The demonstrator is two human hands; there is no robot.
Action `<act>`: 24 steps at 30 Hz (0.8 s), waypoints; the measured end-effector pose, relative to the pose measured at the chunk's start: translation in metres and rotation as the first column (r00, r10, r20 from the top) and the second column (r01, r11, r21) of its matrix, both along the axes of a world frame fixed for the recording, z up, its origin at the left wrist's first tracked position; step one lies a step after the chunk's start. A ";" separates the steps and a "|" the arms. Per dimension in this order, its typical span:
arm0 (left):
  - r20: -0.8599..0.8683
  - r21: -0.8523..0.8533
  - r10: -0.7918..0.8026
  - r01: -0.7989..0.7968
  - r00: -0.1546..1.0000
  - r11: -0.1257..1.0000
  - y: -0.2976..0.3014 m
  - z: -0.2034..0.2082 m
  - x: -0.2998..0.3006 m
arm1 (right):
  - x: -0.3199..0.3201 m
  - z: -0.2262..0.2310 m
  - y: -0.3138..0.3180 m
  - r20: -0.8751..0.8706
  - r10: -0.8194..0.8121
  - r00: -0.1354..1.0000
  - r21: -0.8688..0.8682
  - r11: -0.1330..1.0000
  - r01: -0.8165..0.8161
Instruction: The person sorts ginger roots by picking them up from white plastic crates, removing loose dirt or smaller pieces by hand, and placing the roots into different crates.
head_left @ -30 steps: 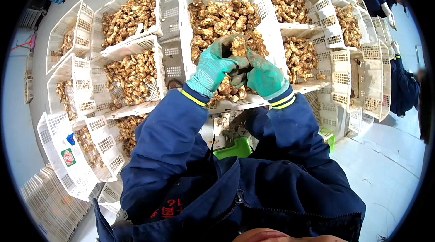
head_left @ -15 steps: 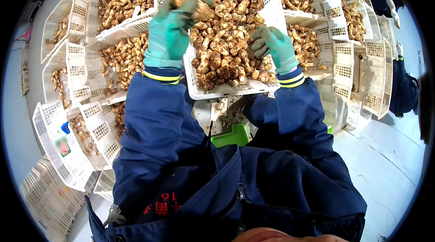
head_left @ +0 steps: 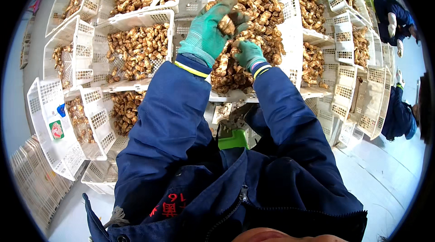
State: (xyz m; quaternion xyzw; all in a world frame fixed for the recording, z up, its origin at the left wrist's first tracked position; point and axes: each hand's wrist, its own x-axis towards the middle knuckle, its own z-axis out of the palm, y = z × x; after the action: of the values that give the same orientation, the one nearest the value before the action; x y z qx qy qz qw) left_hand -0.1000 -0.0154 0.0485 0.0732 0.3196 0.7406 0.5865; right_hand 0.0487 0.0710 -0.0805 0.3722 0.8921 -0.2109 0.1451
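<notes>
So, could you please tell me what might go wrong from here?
The mushroom in the left hand could slip and bruise on the pile. The right hand, close to the pile, might press or snap others. The pile also comes near the front rim of the crate, so some could roll out.

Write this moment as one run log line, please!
left hand: gloved, curled around mushroom | right hand: gloved, at mushroom pile, grip unclear | white crate: in front, holding pile
</notes>
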 end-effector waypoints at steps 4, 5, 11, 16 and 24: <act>-0.054 0.003 -0.033 0.033 0.998 0.999 0.014 -0.001 0.015 | 0.063 -0.010 0.051 -0.199 -0.794 0.574 -0.854 0.428 0.296; -0.017 0.023 -0.055 0.055 0.998 0.998 0.005 -0.011 0.010 | 0.060 0.019 0.040 -0.215 -0.843 0.492 -0.961 0.272 0.047; -0.008 -0.072 -0.357 0.355 0.934 0.932 0.010 -0.044 0.049 | 0.103 0.104 0.015 -0.619 -0.750 0.233 -0.783 0.568 -0.254; -0.118 -0.072 -0.404 0.397 0.907 0.915 0.005 -0.027 0.089 | 0.099 0.137 -0.004 -0.717 -0.646 0.261 -0.684 0.725 -0.085; -0.188 -0.121 -0.359 0.341 0.914 0.932 0.021 -0.033 0.106 | 0.111 0.137 0.009 -0.862 0.044 0.505 0.182 0.957 0.227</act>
State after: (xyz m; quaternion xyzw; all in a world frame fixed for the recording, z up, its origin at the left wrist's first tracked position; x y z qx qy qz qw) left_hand 0.0064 0.0056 0.0155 0.1808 0.3921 0.5976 0.6756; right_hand 0.1595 0.0804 0.0560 0.2821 0.8448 -0.2504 -0.3794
